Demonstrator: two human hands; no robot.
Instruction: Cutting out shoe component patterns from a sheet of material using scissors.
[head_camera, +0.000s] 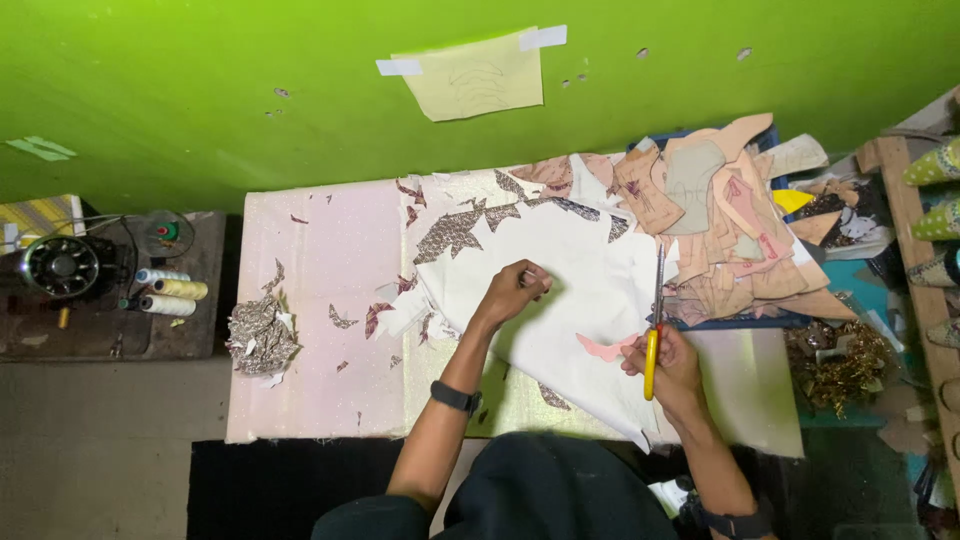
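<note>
Right hand (672, 362) gripping scissors (655, 325), left hand (512, 290) pinching white fabric (560, 290) mid-frame; cardboard patterns (720, 210) piled upper right, thread spools (170, 290) far left.

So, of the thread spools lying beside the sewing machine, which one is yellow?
The middle spool is yellow. The spool above it is pale blue-white, and the spool below it is cream. All three lie on their sides.

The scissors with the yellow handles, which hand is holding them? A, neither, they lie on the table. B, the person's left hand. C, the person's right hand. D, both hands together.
C: the right hand grips the yellow-handled scissors, blades pointing away over the white fabric, while the left hand pinches the cloth apart from them.
</note>
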